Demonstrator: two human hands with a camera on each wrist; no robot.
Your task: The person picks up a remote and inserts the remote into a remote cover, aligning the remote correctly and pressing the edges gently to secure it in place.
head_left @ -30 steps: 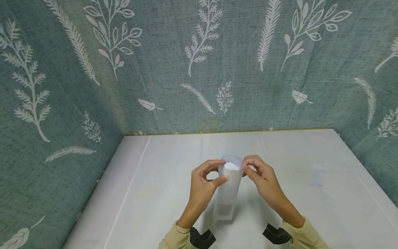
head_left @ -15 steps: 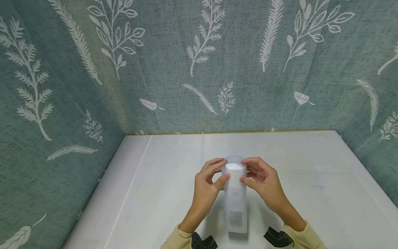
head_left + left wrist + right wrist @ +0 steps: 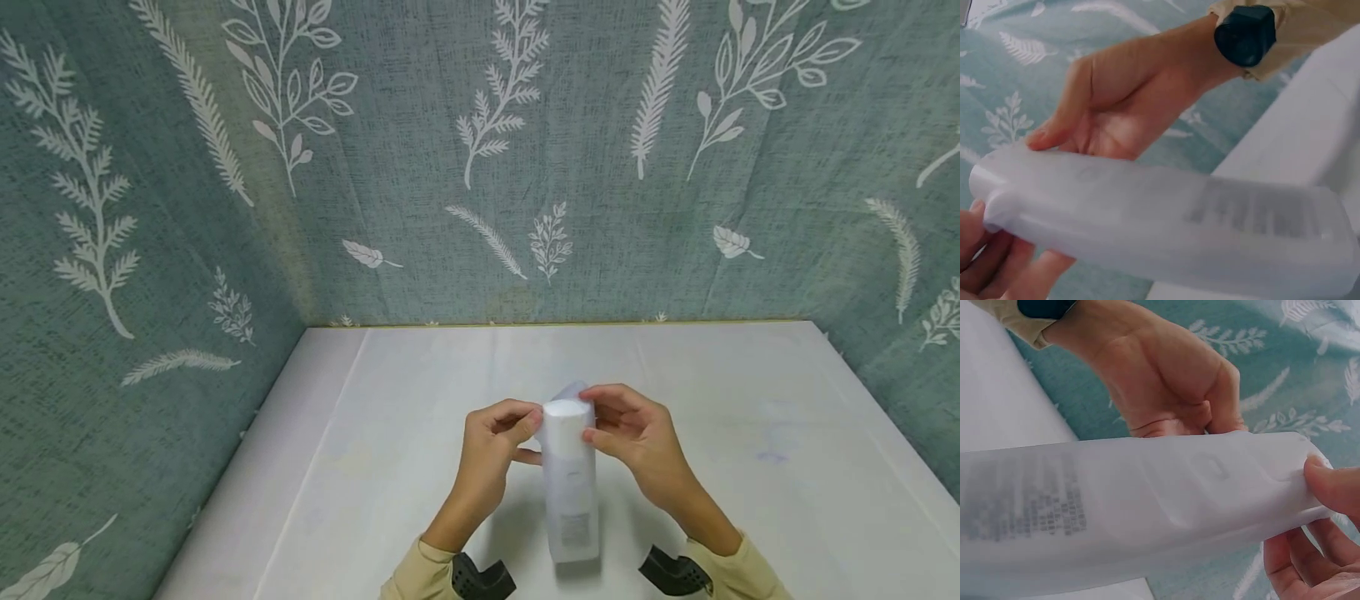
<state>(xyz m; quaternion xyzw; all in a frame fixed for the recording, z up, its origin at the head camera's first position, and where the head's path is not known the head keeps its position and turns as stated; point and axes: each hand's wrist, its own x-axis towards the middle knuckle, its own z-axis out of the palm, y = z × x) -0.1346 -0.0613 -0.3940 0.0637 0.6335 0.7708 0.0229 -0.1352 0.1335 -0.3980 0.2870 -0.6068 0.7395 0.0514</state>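
Observation:
A white bottle (image 3: 572, 492) stands nearly upright inside a frosted translucent plastic bag (image 3: 1241, 262), its top toward the far side. Dark print shows blurred through the plastic near the lower end. At the top left, my left hand (image 3: 483, 450) pinches a fold of the bag between thumb and fingers; the left wrist view shows that fold (image 3: 999, 209) gathered at the fingertips. My right hand (image 3: 647, 437) grips the top right side, its thumb (image 3: 1335, 484) on the near face and its other fingers partly hidden behind.
The white tabletop (image 3: 405, 417) spreads around the hands. Green-grey cloth with white leaf prints (image 3: 420, 167) walls the back and both sides. Black wrist cameras (image 3: 483, 577) sit at both cuffs.
The bottle has swung from a slant to nearly straight. The bag's open mouth above it has folded down, and my left fingers have closed from spread to pinching its edge.

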